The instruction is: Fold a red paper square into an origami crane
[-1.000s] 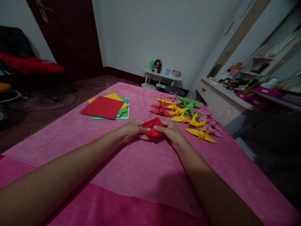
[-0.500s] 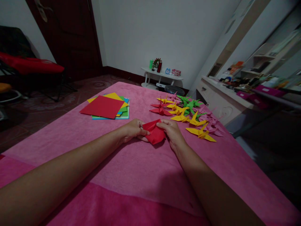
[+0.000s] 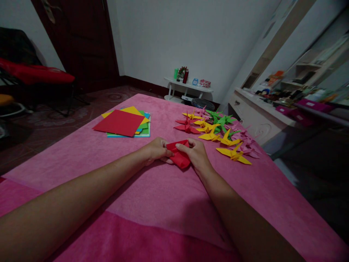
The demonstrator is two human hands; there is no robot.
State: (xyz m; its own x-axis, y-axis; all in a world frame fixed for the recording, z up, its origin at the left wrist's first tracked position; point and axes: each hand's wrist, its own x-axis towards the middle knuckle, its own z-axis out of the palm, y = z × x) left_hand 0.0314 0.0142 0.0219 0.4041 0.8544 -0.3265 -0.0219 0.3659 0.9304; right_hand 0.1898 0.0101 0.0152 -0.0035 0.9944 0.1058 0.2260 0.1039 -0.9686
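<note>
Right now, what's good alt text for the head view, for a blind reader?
A left hand and right hand hold a partly folded red paper over a pink cloth. Beyond them lie a loose stack of multicoloured paper sheets, at left, and folded yellow, red, green and pink paper cranes, at right.

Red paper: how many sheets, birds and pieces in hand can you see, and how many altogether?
Sheet: 1, topping the pile
Birds: 2, overlapping
Held piece: 1
Total: 4 in view; the pile could hide more red.
</note>
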